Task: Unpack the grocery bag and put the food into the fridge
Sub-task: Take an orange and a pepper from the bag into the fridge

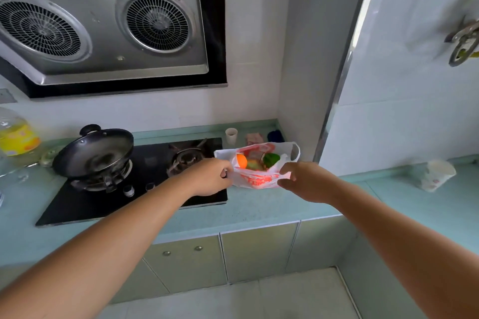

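The left hand (211,176), right hand (307,181), left forearm (116,235) and right forearm (388,223) are all bare.

I cannot identify the produce lying in the grocery bag (259,180) beside its orange fruit (241,160), the yellow-labelled bottle (15,137) is cut off by the left edge, and the hanging metal item (465,39) at right is blurred.

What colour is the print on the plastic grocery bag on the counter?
Red-orange print on white plastic. The grocery bag shows best in the head view.
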A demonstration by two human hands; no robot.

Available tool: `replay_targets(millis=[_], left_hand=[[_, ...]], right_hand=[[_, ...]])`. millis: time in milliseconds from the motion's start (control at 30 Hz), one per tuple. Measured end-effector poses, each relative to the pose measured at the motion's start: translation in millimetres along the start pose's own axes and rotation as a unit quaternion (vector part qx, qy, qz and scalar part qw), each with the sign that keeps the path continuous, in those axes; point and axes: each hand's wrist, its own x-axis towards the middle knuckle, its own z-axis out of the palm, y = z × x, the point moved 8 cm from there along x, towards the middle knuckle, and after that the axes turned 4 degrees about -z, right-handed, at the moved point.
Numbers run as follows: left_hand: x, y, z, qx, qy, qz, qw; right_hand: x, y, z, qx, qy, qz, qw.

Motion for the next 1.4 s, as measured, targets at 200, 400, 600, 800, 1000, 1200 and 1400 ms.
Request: replay_targets(millis=[200, 400, 600, 800, 1000, 1200, 1400], left_hand=[[93.5, 3.0, 15.7, -0.046, 0.03, -0.025, 0.998], [159.9, 12.1, 23.7, -0.084, 0.037, -0.072, 0.993], [212.1, 9.9, 34.4, -0.036, 0.032, -0.08, 0.996], [272.2, -11.4, 54.1, -0.003, -0.002, -0.085, 0.996], [340.4, -28.9, 89.7, 0.024, -0.038, -0.025, 0.999], [382.0, -41.7, 138.7, 0.126, -0.12, 0.044, 0.984], [389.6, -71.3, 155.0, 0.235, -0.159, 0.033, 0.958]], right_hand=[[97.7, 59.2, 11.7, 0.015, -0.029, -0.025, 0.999], [178.0, 107.6, 14.3, 0.022, -0.067, -0.047, 0.996], [222.1, 130.8, 22.8, -0.001, -0.099, -0.071, 0.993], [249.0, 144.8, 33.2, 0.038, -0.087, -0.071, 0.993], [258.2, 160.3, 45.6, 0.068, -0.086, -0.035, 0.993], [280.0, 164.2, 60.9, 0.103, -0.086, 0.005, 0.991], [289.2, 161.3, 78.2, 0.103, -0.081, 0.029, 0.991]])
